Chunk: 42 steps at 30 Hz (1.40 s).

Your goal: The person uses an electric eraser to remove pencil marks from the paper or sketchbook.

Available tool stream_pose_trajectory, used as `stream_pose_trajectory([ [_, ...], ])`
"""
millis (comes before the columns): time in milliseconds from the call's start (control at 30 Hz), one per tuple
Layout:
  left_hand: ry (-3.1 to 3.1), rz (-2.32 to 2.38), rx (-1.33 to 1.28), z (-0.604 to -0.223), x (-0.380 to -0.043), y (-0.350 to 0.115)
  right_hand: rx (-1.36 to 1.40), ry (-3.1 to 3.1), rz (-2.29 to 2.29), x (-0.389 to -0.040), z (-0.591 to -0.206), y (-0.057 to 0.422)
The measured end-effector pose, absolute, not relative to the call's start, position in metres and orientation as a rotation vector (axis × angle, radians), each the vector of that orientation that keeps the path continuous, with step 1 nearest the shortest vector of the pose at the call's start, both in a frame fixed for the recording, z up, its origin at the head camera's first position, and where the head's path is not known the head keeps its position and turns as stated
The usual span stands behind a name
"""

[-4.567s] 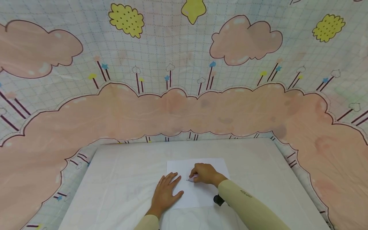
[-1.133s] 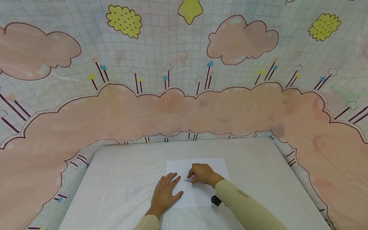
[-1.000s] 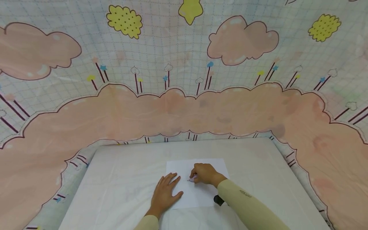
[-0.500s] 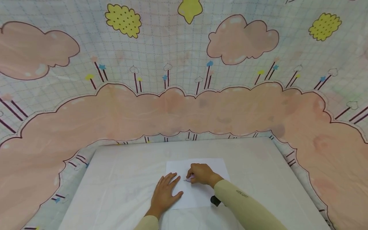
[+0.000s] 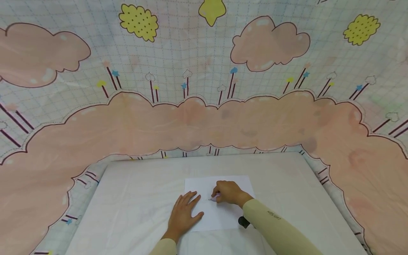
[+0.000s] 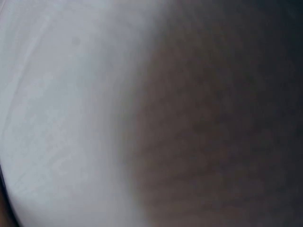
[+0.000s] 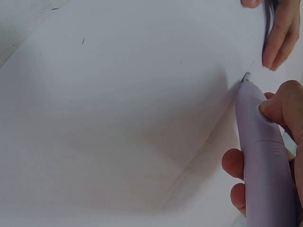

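Note:
A white sheet of paper (image 5: 220, 219) lies on the table. My left hand (image 5: 183, 216) rests on its left edge with fingers spread, holding nothing. My right hand (image 5: 230, 192) grips a lilac pen-shaped electric eraser (image 7: 265, 156), its thumb over the button. The eraser's short tip (image 7: 245, 77) is at the paper, right of the left fingers. A faint line and small dark specks show on the sheet in the right wrist view. The left wrist view is blurred and dark, showing a pale surface and part of a hand.
The table (image 5: 140, 187) has a whitish cover. Behind it and at both sides hangs a cloth (image 5: 204, 124) printed with clouds and stars. A small black device (image 5: 244, 222) sits under the right forearm.
The right hand has moved left and right in short strokes with the eraser, and now sits slightly further right than half a second ago. The left hand and paper have stayed put.

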<state>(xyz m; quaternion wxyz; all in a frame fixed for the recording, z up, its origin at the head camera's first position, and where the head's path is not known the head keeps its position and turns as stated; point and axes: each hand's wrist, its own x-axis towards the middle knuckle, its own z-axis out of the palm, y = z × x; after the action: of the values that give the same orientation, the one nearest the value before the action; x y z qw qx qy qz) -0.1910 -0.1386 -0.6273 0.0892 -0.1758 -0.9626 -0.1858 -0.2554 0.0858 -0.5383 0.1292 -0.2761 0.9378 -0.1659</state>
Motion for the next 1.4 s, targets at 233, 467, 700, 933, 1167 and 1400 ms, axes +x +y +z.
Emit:
stream_pose_trajectory([
  [233,-2.860,-0.547,-0.528,-0.625,-0.192,-0.140,-0.868,2.739,-0.481,-0.258,-0.542,0.082],
  [467,-2.854,-0.535,-0.528,-0.626,-0.192,-0.142,-0.900,2.742,-0.473,-0.260,-0.546,0.073],
  [700,-2.830,-0.565,-0.528,-0.627,-0.193,-0.142,-0.901,2.747,-0.454,-0.260,-0.549,0.068],
  [933,-2.818,-0.564,-0.535,-0.631,-0.194,-0.141,-0.777,2.706,-0.564,-0.258,-0.556,0.073],
  [1167,-2.815,-0.560,-0.545,-0.632,-0.196,-0.141,-0.746,2.688,-0.705,-0.255,-0.559,0.081],
  [1400,-2.807,-0.569,-0.544,-0.631,-0.195,-0.140,-0.684,2.666,-0.787,-0.254,-0.561,0.086],
])
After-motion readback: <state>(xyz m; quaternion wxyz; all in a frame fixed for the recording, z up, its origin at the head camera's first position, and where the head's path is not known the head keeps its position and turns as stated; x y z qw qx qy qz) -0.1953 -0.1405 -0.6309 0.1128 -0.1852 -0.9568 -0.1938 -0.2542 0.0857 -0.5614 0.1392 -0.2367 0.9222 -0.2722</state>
